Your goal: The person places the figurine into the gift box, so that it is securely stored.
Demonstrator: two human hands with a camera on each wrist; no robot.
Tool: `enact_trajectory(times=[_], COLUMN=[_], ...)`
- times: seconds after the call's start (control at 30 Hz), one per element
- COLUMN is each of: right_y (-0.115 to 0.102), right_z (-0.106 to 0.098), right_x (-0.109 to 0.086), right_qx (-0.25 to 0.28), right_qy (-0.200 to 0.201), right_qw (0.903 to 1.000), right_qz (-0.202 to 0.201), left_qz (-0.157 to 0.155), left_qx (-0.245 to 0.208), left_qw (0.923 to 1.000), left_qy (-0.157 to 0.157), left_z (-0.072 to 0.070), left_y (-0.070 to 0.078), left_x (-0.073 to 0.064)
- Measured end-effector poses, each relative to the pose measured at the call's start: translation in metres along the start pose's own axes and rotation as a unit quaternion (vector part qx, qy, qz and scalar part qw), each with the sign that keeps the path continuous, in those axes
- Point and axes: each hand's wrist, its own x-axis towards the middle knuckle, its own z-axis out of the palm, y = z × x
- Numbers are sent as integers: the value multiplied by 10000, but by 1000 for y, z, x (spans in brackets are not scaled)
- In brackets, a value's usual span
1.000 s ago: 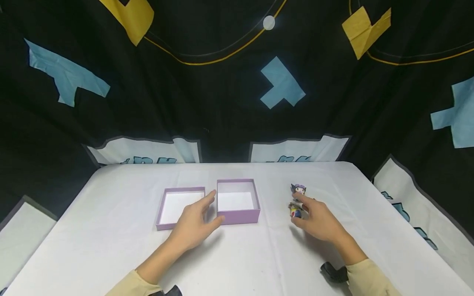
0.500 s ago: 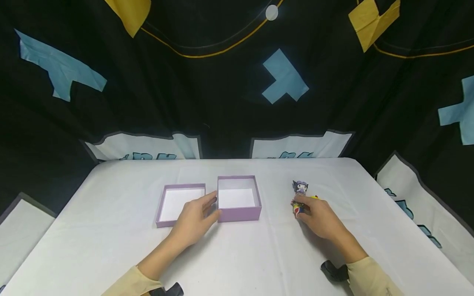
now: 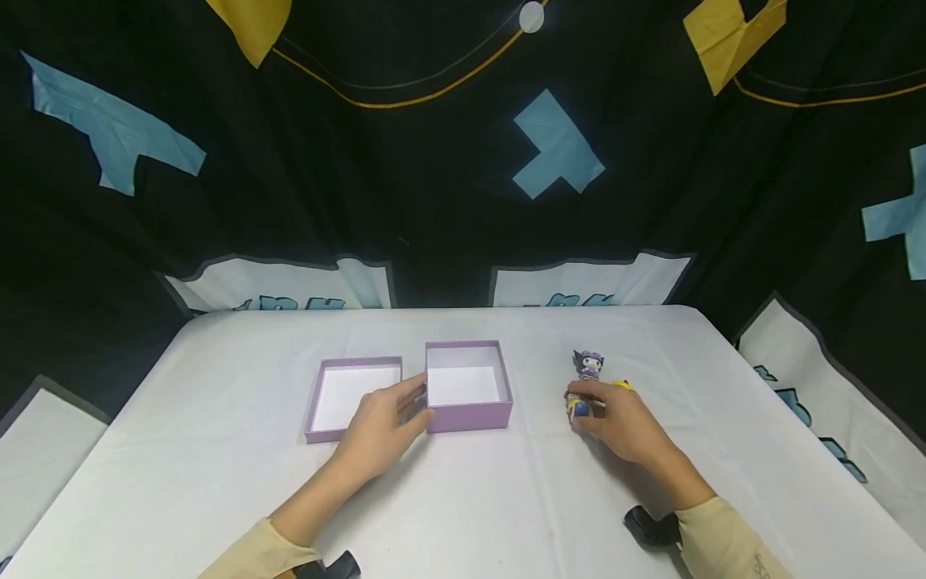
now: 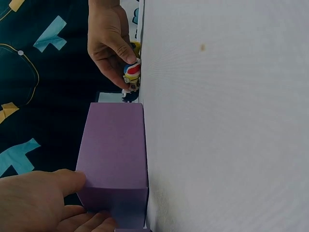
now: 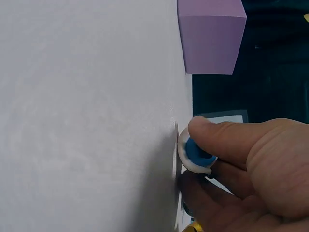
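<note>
An open purple box (image 3: 470,416) with a white inside stands mid-table. At its near left corner rests my left hand (image 3: 383,426), with the thumb on the front wall (image 4: 116,145) and the fingers, loosely extended, along the left side. To the right, my right hand (image 3: 624,422) pinches a small toy figure (image 3: 579,408) in red, white, blue and yellow between thumb and fingers. In the right wrist view the figure's round end, white and blue (image 5: 197,153), shows under the thumb; the fingers hide much of it. The figure is close over the white tabletop.
A shallow purple lid (image 3: 325,437) lies left of the box, near the left hand. Just beyond the right fingers stands a purple-and-black toy figure (image 3: 591,364). A yellow toy (image 3: 621,383) peeks out behind the right hand. A dark curtain (image 3: 434,201) hangs behind the table.
My right thumb and fingers have closed on the small colourful figure, which has tilted a little. My left hand has come against the box corner. The head view has dipped slightly.
</note>
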Motion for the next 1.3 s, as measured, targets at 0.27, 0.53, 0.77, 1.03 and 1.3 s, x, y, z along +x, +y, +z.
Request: enact_trajectory(times=[0.27,0.53,0.77,1.03,1.3], right_y=[-1,-13,-30,-52,-77], right_z=[-1,-4,-5,-2,3], right_x=[-2,-6,-3,7,15], right_qx=[145,349,447,499,637], right_qy=[-24,-119,-99,13,60], right_qw=[9998,9990,9978,9969,9961], right_qz=[-101,-272,-483,-608,-604], left_qz=[-79,-55,-68,3,39], left_qx=[-20,19,57,169,189], left_qw=[10000,10000,10000,9998,9997], left_qy=[3,-13,42,83,163], left_z=[0,1,0,1,1], left_y=[1,0,0,-1,-1], left_x=[0,-1,-2,-2,-3])
